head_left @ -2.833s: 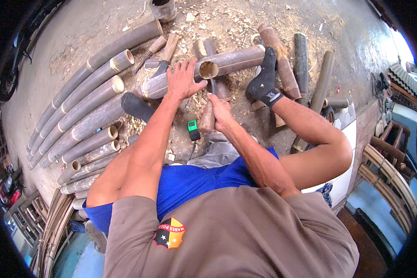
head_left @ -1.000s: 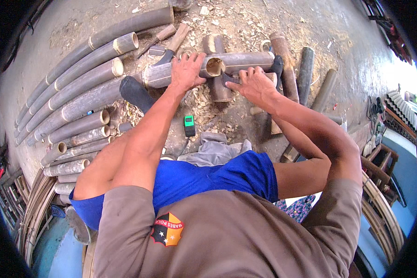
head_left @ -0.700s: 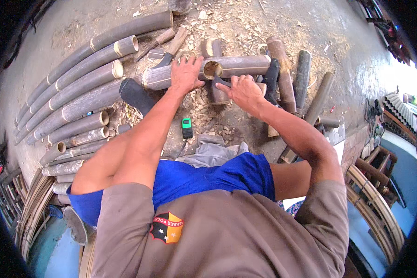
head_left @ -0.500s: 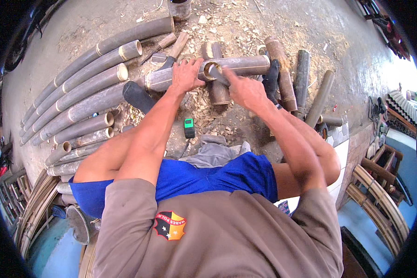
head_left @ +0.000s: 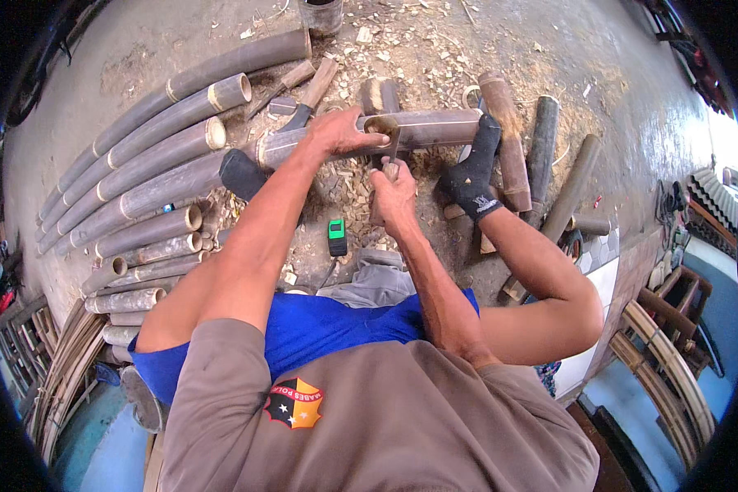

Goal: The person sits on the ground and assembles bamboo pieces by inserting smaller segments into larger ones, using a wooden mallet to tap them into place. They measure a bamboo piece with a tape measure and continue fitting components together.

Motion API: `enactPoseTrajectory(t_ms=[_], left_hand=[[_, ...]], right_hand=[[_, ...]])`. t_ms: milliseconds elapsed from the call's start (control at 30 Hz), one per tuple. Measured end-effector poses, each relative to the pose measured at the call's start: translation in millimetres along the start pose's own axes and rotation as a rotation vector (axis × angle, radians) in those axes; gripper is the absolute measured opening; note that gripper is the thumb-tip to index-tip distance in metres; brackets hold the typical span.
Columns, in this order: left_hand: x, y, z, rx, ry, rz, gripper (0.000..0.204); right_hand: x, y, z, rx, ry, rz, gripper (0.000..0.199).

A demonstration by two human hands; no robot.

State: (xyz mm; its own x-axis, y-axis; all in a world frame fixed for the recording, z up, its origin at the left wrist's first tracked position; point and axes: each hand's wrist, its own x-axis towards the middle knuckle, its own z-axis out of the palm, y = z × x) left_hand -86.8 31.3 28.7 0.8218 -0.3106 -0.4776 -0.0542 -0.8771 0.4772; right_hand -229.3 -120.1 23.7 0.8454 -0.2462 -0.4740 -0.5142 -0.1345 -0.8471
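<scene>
Right hand (head_left: 395, 190) dropped below the bamboo pole (head_left: 422, 129), left hand (head_left: 340, 131) atop

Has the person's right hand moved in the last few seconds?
Yes. The right hand came off the bamboo tube and drew back nearer the small green device.

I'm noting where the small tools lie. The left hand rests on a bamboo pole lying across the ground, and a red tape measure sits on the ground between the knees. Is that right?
Not quite: the tape measure is green, not red, as the head view shows. The rest holds: the left hand rests on the bamboo pole lying across the ground, and the tape measure sits between the knees.
</scene>
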Motion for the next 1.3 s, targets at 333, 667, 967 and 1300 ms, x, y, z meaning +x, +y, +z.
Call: enactPoseTrajectory(t_ms=[333,667,967,1300], left_hand=[[-5,26,9,0.014,0.22,-0.125,0.099],[0,21,23,0.013,0.352,-0.12,0.079],[-5,5,12,0.082,0.162,0.113,0.086],[-14,-23,3,0.187,0.096,0.108,0.083]], right_hand=[[65,-55,-83,-0.683,-0.373,-0.263,0.044],[144,-138,-93,-1.108,-0.888,-0.289,0.042],[129,-95,-76,-1.119,-0.73,-0.357,0.037],[39,5,6,-0.15,-0.309,-0.095,0.037]])
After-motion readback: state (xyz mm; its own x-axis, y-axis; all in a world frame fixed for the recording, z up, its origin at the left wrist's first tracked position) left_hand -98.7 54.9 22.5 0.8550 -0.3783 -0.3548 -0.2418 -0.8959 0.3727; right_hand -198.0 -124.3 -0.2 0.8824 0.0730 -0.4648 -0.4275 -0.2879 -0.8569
